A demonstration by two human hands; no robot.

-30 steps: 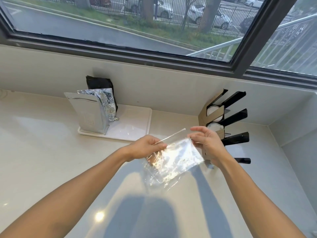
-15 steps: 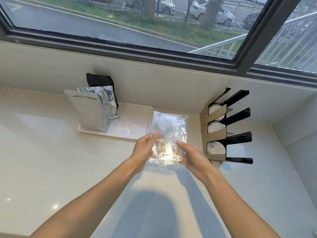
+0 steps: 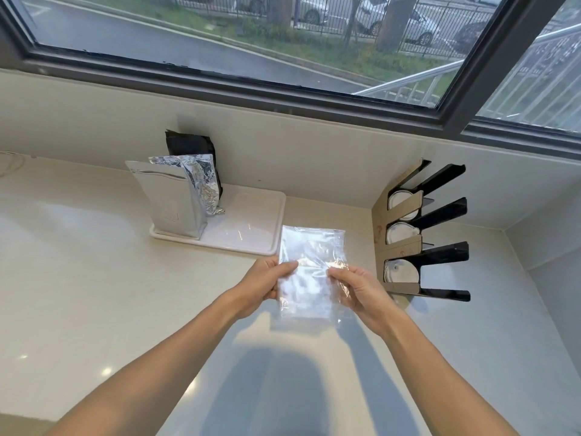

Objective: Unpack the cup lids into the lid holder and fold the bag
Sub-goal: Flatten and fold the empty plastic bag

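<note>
A clear, crinkled plastic bag (image 3: pixel 309 272) is held flat and upright above the pale counter, and it looks empty. My left hand (image 3: pixel 267 283) pinches its left edge about halfway up. My right hand (image 3: pixel 355 287) pinches the right edge at the same height. To the right, in the corner, stands the lid holder (image 3: pixel 405 247), made of brown board with black prongs. White cup lids (image 3: pixel 401 273) sit in its three slots.
A white tray (image 3: pixel 251 228) lies behind the bag, carrying a silver foil pouch (image 3: pixel 171 199), a crumpled foil bag and a black bag. The wall and window sill run along the back; a side wall closes the right.
The bag was tilted and slanting between my hands a second ago. It has been turned upright and straightened, and my hands have slid to its two side edges.
</note>
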